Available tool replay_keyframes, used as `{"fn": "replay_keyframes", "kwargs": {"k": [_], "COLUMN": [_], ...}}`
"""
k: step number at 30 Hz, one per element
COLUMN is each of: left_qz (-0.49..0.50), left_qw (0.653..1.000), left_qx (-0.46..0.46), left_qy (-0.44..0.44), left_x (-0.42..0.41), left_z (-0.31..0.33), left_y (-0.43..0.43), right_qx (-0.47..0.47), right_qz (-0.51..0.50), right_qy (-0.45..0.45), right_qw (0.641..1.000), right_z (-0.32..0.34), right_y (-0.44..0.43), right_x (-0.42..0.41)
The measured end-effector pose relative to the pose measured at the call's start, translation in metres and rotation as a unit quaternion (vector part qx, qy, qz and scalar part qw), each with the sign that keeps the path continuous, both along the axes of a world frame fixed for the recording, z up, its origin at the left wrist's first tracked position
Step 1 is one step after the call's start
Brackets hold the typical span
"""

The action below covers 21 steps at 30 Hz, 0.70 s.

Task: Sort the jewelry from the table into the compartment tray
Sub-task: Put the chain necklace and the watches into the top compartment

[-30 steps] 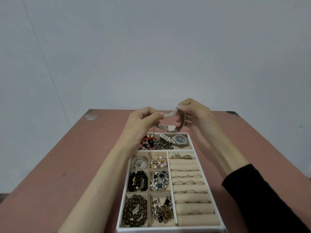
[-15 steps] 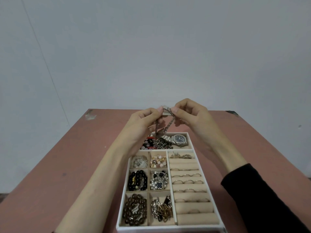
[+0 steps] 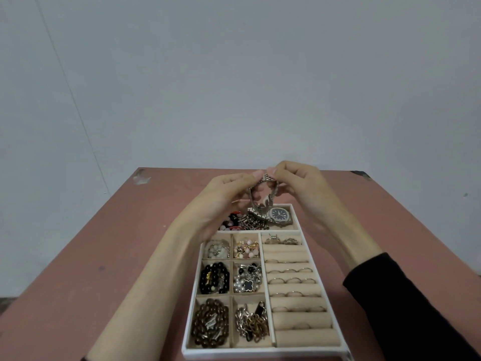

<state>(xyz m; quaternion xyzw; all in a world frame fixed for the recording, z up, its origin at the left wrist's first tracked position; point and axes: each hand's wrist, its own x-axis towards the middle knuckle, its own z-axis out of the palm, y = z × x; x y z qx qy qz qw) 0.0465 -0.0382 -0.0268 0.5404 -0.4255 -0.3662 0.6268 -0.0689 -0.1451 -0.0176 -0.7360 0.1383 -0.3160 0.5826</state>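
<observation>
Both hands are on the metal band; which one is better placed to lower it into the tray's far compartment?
Probably the right hand: it pinches the top of the band above the watch in the far compartment. The left hand pinches it too, but sits over the beads alongside.

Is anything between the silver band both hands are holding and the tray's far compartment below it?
Nothing visible hangs between them. The left hand and right hand pinch the silver band right above the far compartment, but a dark-dial watch and beaded bracelets already lie there, under the band's lower end.
</observation>
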Motion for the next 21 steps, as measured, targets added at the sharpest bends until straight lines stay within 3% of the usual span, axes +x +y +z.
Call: {"fn": "replay_keyframes", "kwargs": {"k": [10,16,21], "left_qz": [0.067,0.066,0.028], "left_qw": [0.996,0.993,0.987], "left_qx": [-0.043,-0.079,-0.084], "left_qy": [0.040,0.057,0.137], "left_x": [0.003,0.003,0.003], "left_z": [0.000,0.002,0.004], "left_y": [-0.002,-0.001,0.000], "right_qx": [0.031,-0.001,0.057], "right_qz": [-0.045,0.065,0.054], "right_qy": [-0.003,0.113,0.062], "right_qw": [0.998,0.991,0.995], "right_z": [0.001,-0.009,-0.010], "right_y": [-0.007,-0.007,-0.007], "right_x": [-0.003,-0.001,0.001]}}
